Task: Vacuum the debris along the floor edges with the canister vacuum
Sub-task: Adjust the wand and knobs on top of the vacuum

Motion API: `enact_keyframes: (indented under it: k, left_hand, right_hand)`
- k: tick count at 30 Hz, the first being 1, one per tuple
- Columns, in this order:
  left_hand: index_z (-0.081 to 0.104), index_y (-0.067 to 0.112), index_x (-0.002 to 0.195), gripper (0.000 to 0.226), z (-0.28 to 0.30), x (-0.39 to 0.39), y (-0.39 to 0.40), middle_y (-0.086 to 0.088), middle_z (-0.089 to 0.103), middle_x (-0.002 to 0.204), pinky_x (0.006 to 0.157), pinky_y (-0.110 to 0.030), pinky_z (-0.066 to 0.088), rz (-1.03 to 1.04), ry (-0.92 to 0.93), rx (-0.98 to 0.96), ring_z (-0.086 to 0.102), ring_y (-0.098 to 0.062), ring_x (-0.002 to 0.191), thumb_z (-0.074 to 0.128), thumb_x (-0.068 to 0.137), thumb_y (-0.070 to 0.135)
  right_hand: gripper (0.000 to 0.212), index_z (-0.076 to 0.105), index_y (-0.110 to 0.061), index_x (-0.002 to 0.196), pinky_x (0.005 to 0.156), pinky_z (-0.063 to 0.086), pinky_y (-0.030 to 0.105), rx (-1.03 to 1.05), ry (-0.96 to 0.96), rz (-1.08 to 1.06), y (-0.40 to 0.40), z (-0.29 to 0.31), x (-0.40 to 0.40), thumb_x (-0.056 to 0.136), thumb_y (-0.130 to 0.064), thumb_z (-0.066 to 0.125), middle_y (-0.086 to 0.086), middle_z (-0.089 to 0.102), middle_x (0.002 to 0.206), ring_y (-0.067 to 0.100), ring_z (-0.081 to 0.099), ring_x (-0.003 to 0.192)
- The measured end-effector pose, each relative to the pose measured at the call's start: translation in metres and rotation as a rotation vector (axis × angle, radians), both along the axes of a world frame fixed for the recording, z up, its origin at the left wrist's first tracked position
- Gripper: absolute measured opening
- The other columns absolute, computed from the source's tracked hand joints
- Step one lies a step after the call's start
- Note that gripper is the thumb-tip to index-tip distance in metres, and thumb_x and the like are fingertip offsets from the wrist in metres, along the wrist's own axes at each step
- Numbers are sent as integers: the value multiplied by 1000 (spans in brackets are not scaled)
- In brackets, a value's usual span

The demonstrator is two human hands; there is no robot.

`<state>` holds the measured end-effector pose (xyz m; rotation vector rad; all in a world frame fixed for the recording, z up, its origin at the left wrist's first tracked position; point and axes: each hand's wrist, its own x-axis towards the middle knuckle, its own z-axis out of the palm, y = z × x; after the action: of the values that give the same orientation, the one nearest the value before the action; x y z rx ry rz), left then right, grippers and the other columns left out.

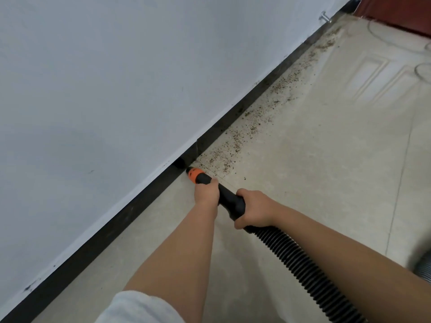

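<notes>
Grip, left hand (207, 191): fingers curled round the black wand just behind the orange nozzle collar (195, 175).
Grip, right hand (253, 207): wrapped round the black handle (233, 202) where the ribbed hose (300, 269) joins it.
Nozzle position: tip down at the black baseboard (130, 220), at the near end of the dirt.
Debris (263, 113): a band of brown specks on the tile floor (326, 183), hugging the baseboard and running away toward the red door (396, 12).
Risk, missed strip: the band looks wider than the nozzle, so one pass tight to the wall would probably leave the outer specks behind.
Risk, scatter: a tilted or hurried tip could push grains ahead instead of lifting them.
Risk, hose: it trails back to the lower right; a snag or short reach could jerk the nozzle off line.
Risk, doorstop (324, 17): the metal peg at the far end could catch the tip.
Containers: the canister itself is not clearly seen; only a blurred grey shape at the right edge, contents unknown.
</notes>
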<state>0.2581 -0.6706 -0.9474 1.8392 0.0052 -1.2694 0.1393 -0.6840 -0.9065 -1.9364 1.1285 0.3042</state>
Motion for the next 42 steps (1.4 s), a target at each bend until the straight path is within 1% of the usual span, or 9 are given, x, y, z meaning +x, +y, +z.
enact_keyframes:
  k: [10, 14, 17, 22, 27, 29, 35, 38, 42]
  left_hand:
    - [39, 3, 128, 41, -4, -6, -8, -17, 51, 125, 95, -41, 46, 16, 4, -51, 52, -33, 108, 51, 94, 24]
    - [37, 4, 130, 44, -5, -6, -9, -18, 51, 125, 95, -42, 47, 10, 11, -26, 53, -34, 111, 53, 93, 23]
    - [34, 4, 133, 52, -5, -2, -8, -18, 50, 124, 83, -39, 50, 28, 28, 6, 53, -34, 108, 54, 90, 25]
    - [31, 7, 135, 63, 3, -1, -1, -16, 51, 123, 88, -44, 51, 94, 55, 72, 54, -33, 106, 59, 84, 31]
    - [41, 9, 113, 40, 19, 11, 20, -14, 56, 114, 48, -37, 47, 129, 208, 204, 58, -31, 96, 60, 79, 18]
    - [42, 9, 112, 38, 20, 20, 31, -14, 56, 113, 41, -35, 42, 140, 209, 229, 59, -30, 94, 58, 79, 18]
    - [35, 9, 125, 48, 16, 53, 85, -15, 50, 117, 65, -39, 48, 401, 145, 245, 54, -32, 97, 58, 85, 24]
    - [35, 8, 127, 51, 16, 65, 114, -14, 49, 112, 65, -38, 46, 478, 137, 282, 51, -31, 93, 59, 86, 25]
    - [36, 8, 122, 46, 17, 71, 143, -12, 48, 95, 67, -36, 45, 575, 168, 321, 49, -27, 83, 58, 85, 22]
  right_hand:
    - [39, 49, -11, 96, 70, 53, 36, -9, -18, -37, -8, -11, 0, 66, -15, 74, 10, 66, 98, 24, 63, 78]
    - [38, 48, -13, 96, 63, 51, 29, 16, -37, -27, -9, -9, -2, 68, -14, 74, 5, 64, 91, 18, 59, 69]
    - [37, 49, -14, 97, 54, 46, 18, 56, -35, -1, -12, -5, -2, 69, -12, 74, -5, 57, 78, 8, 56, 62]
    - [38, 51, -14, 99, 58, 47, 20, 114, -21, 52, -12, -2, -3, 70, -12, 75, -1, 58, 86, 10, 56, 68]
    - [37, 53, -23, 84, 54, 49, 21, 290, 3, 120, -17, 9, -1, 57, -13, 77, -3, 60, 78, 13, 60, 65]
    - [37, 53, -26, 81, 56, 48, 21, 287, 15, 180, -12, 8, 9, 51, -20, 73, -4, 60, 79, 13, 60, 68]
    - [34, 50, -24, 85, 59, 49, 22, 250, 9, 404, 27, 4, 57, 68, -11, 76, -7, 58, 78, 11, 58, 67]
    - [34, 51, -20, 92, 58, 47, 20, 222, 31, 524, 46, 8, 74, 68, -14, 75, -11, 54, 76, 6, 55, 65]
    - [35, 52, -17, 94, 61, 51, 26, 242, 73, 646, 63, 9, 90, 68, -15, 75, -5, 58, 80, 13, 60, 69]
